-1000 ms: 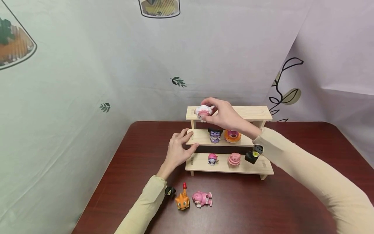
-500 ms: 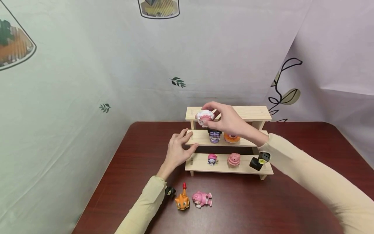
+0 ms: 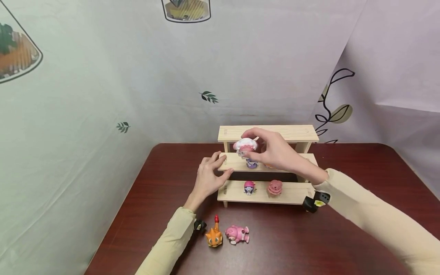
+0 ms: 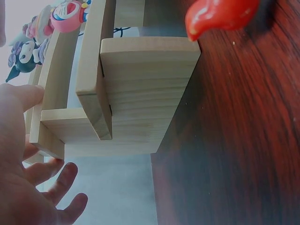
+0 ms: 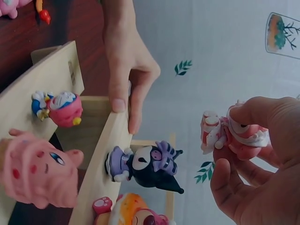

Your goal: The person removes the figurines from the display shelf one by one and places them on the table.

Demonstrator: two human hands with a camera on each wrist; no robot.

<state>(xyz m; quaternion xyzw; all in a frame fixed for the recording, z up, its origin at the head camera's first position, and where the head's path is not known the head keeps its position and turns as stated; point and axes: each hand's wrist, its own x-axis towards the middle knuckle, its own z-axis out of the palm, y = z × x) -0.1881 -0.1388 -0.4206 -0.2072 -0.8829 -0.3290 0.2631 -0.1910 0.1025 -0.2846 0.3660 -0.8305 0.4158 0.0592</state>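
Note:
My right hand pinches a small pink-and-white figurine between thumb and fingers, in front of the top tier of a wooden display shelf. In the right wrist view the figurine is held in the air, apart from the shelf. My left hand grips the left end of the middle tier, thumb at its front edge. On that tier a black-and-purple figurine and an orange-and-pink figurine stand side by side, partly hidden in the head view behind the right hand.
The lowest tier bears a pink-capped figurine and a pink figurine. On the dark red table in front lie an orange figurine with a red-tipped tail and a pink bear figurine. A pale curtain hangs behind.
My right hand has lowered the pink-and-white figurine from the top tier and shifted slightly right, now overlapping the middle tier's figurines. The left hand has stayed on the shelf end.

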